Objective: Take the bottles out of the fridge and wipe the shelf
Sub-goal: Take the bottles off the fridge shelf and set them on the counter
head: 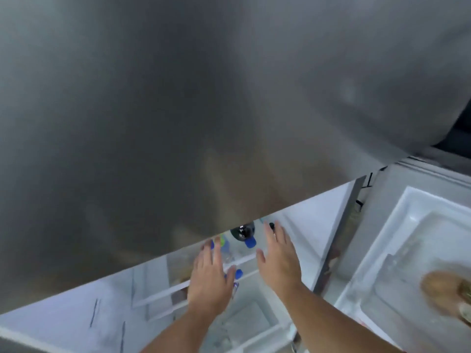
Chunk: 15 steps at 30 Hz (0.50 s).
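Steel fridge front fills most of my view, pretty blurry. Below it the fridge is open and both hands reach in, fingers spread, holding nothing. Left hand sits over a blue-capped bottle, right hand is near a dark bottle further back. Bottles stand on the shelf. Open door on the right.

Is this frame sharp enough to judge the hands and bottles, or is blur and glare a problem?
Head view: motion-blurred throughout; the grey fridge panel fills most of it, dim with soft reflections. Left hand and right hand are readable, both open; blue-capped bottles are smeared.
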Each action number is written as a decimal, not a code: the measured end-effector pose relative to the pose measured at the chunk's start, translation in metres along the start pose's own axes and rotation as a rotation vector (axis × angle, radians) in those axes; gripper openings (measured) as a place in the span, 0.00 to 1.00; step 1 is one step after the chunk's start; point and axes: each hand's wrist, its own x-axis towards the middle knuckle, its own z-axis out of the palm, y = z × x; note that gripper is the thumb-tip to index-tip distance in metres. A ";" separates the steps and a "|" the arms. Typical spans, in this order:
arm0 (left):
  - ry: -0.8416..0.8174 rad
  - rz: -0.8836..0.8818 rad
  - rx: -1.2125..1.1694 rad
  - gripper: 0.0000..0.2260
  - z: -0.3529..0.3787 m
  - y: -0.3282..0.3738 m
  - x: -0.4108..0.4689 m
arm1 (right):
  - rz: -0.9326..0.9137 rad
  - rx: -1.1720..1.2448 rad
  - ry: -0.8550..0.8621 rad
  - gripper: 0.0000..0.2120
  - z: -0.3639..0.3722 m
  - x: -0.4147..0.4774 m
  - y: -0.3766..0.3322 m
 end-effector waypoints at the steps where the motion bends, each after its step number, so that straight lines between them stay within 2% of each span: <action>1: -0.005 0.008 0.054 0.33 0.009 -0.004 0.018 | 0.009 -0.012 0.010 0.34 0.009 0.018 0.003; 3: 0.004 0.025 0.116 0.34 0.021 -0.008 0.049 | 0.000 -0.035 0.027 0.34 0.023 0.047 0.010; 8: 0.076 0.015 0.115 0.36 0.043 -0.023 0.098 | 0.015 -0.068 -0.005 0.43 0.058 0.090 0.021; 13: 0.049 0.020 0.066 0.39 0.055 -0.035 0.109 | -0.027 -0.182 -0.002 0.39 0.076 0.112 0.032; 15: 0.027 -0.045 0.060 0.41 0.054 -0.038 0.104 | -0.048 -0.267 0.037 0.38 0.073 0.109 0.035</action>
